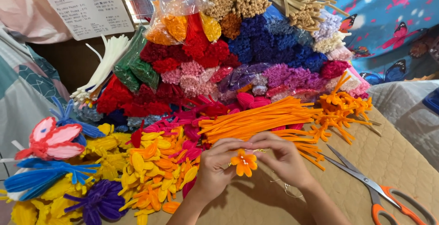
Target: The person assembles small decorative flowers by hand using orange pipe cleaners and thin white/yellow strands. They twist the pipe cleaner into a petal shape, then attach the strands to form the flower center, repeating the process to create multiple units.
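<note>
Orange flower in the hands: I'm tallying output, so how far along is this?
Done: a pile of finished flowers lies at left. In hand: left hand and right hand pinch one orange flower. Left: a loose bundle of orange stems and stacked packs remain unused.

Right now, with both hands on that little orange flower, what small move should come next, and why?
Probably pinch and turn the thin wire at the top of the orange flower. Both the left hand and the right hand grip the flower between fingertips, and the wire end sticks out loose beside the right fingers.
</note>
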